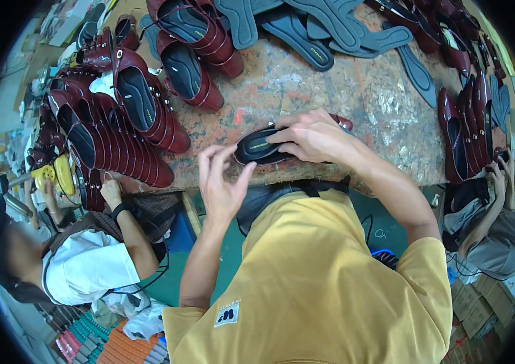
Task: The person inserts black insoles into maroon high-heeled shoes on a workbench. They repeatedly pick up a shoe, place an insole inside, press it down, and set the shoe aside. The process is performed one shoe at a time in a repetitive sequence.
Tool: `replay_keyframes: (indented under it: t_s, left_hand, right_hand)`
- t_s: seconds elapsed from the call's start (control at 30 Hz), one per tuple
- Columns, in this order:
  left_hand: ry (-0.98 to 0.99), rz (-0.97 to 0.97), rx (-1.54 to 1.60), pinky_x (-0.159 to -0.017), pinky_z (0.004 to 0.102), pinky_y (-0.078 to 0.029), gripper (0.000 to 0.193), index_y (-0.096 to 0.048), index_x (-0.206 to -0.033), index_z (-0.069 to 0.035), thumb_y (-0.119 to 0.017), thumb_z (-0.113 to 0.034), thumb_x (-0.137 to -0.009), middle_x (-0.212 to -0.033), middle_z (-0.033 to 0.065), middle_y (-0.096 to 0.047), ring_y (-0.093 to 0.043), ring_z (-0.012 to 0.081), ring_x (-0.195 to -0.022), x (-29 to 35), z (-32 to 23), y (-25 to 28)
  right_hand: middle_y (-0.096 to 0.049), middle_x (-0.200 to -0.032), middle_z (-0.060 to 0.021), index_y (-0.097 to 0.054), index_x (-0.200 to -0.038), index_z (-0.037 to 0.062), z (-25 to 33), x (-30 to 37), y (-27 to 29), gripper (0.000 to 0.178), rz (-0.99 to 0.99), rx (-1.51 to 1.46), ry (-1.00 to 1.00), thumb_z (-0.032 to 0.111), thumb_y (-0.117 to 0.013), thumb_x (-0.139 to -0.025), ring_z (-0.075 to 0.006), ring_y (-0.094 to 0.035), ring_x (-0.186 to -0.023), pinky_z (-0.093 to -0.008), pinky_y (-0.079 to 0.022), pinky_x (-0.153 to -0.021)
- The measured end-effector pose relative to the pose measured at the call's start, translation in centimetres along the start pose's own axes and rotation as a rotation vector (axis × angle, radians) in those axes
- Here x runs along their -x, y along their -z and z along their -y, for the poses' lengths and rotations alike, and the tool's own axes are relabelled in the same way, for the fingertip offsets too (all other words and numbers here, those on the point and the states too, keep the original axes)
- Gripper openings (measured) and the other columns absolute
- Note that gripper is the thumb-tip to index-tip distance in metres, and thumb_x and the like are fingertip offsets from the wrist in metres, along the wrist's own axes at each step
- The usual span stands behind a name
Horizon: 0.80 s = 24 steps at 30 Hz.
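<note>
A dark red shoe (283, 160) lies on its sole at the table's front edge, heel to the left and toe to the right. Inside it sits a black insole (256, 147) with a small gold mark. My right hand (317, 136) bends over the middle of the shoe, fingertips down on the insole and thumb at the near side. The front of the shoe is mostly hidden under that hand. My left hand (220, 182) is beside the heel, thumb and fingers spread, fingertips at or almost at the rim; I cannot tell whether they touch.
Rows of dark red shoes (112, 136) crowd the table's left side. Loose grey insoles (312, 30) are piled at the back. More shoes (465, 130) stand at the right. A person in a white shirt (90, 267) works at the left, another in grey (494, 242) at the right.
</note>
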<state>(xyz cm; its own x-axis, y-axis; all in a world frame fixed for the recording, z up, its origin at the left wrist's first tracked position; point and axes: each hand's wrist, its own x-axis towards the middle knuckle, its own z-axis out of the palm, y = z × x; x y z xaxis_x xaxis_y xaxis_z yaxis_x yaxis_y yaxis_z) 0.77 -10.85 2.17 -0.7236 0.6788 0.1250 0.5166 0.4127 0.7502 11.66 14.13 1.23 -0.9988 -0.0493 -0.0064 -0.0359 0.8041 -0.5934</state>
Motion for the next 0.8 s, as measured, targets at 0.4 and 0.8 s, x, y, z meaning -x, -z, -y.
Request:
replay_keyframes:
  t_s: [0.4, 0.8]
  left_hand:
    - [-0.190, 0.174, -0.134, -0.089, 0.0412, -0.066, 0.056, -0.071, -0.130, -0.001, -0.094, -0.014, -0.081, -0.133, 0.0143, -0.061, -0.068, 0.0303, -0.115, -1.8, 0.1, 0.5]
    - [-0.675, 0.549, -0.643, -0.125, 0.0562, -0.038, 0.061, -0.072, -0.137, -0.006, -0.086, -0.031, -0.083, -0.152, 0.0088, -0.062, -0.049, 0.0359, -0.147, -5.1, 0.9, -0.2]
  right_hand:
    - [-0.072, -0.111, -0.0079, -0.084, -0.120, 0.0192, 0.9, -2.0, -1.4, 0.033, 0.122, 0.112, 0.001, 0.021, -0.079, -0.088, -0.0305, -0.075, -0.101, -0.0486, -0.060, -0.077]
    - [-0.058, -0.148, -0.0126, -0.077, -0.134, 0.0262, 1.1, 1.7, 0.0, 0.058, -0.040, 0.429, -0.358, 0.043, -0.091, -0.080, -0.0349, -0.066, -0.124, -0.0564, -0.049, -0.106]
